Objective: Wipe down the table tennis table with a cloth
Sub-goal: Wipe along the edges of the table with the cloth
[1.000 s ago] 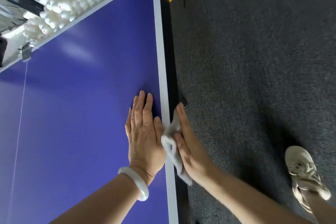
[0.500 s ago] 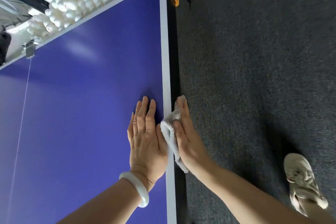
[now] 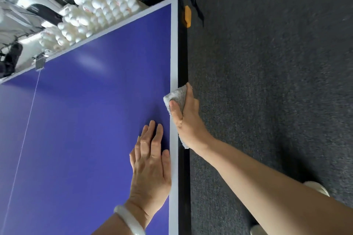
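Note:
The blue table tennis table (image 3: 86,120) fills the left of the view, with a white line and a black side rail along its right edge. My right hand (image 3: 188,120) grips a grey-white cloth (image 3: 176,96) wrapped over that edge, thumb on top and fingers down the outer side. My left hand (image 3: 150,162) lies flat on the blue top just inside the white line, fingers straight, below and left of the cloth. A white bangle sits on the left wrist.
A heap of white balls (image 3: 95,17) lies beyond the table's far edge. An orange corner guard (image 3: 187,16) sits on the rail near the far right corner. Dark grey carpet (image 3: 267,82) covers the floor to the right, where my shoe (image 3: 317,189) shows.
My right hand has slid the cloth along the table's right edge toward the far corner, away from my left hand. The left hand stays flat in the same spot.

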`<state>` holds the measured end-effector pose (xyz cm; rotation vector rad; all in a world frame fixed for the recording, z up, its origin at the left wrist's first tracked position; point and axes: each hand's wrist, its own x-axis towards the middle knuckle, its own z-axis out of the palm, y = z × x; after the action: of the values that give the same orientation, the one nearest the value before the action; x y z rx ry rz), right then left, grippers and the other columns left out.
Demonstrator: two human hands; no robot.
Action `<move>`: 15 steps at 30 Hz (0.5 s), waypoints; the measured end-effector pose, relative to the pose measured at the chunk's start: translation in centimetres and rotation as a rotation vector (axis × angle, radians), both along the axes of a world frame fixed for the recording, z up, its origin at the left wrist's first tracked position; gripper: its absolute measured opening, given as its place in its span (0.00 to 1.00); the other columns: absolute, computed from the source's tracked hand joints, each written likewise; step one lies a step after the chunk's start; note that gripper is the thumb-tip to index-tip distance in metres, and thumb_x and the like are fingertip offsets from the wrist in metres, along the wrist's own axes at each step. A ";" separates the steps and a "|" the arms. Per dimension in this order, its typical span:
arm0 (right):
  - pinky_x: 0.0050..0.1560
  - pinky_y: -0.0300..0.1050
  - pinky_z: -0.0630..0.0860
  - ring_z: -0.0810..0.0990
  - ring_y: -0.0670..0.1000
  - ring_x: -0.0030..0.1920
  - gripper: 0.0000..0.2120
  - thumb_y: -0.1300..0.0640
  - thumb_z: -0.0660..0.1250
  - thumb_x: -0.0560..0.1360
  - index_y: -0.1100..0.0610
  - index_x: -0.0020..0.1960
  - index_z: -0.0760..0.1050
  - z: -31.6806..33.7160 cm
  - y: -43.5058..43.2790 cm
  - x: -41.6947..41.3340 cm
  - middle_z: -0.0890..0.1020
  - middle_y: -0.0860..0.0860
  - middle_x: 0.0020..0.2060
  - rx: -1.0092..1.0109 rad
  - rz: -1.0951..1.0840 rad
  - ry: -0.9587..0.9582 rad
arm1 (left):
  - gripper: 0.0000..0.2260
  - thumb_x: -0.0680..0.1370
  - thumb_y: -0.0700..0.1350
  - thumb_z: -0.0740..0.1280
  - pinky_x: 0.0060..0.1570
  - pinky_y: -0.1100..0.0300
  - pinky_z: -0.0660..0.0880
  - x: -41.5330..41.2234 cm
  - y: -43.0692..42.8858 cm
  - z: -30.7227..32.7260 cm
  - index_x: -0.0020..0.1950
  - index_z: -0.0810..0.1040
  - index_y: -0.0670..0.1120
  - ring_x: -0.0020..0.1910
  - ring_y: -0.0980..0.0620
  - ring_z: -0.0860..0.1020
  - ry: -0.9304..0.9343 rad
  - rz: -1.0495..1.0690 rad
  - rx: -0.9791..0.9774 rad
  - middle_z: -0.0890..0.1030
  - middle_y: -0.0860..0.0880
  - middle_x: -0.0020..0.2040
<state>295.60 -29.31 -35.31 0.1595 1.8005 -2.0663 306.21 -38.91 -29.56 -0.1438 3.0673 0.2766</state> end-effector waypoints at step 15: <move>0.77 0.39 0.37 0.36 0.44 0.78 0.34 0.53 0.53 0.84 0.56 0.76 0.31 1.1 0.8 -2.2 0.38 0.50 0.79 0.134 0.097 0.208 | 0.21 0.85 0.43 0.53 0.77 0.54 0.49 -18.6 -1.4 -1.3 0.79 0.60 0.51 0.79 0.54 0.52 0.130 0.096 0.069 0.57 0.54 0.79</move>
<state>293.40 -28.53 -34.19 -0.1088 2.0277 -1.9569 287.59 -40.36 -30.87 -0.2803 3.1794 0.4120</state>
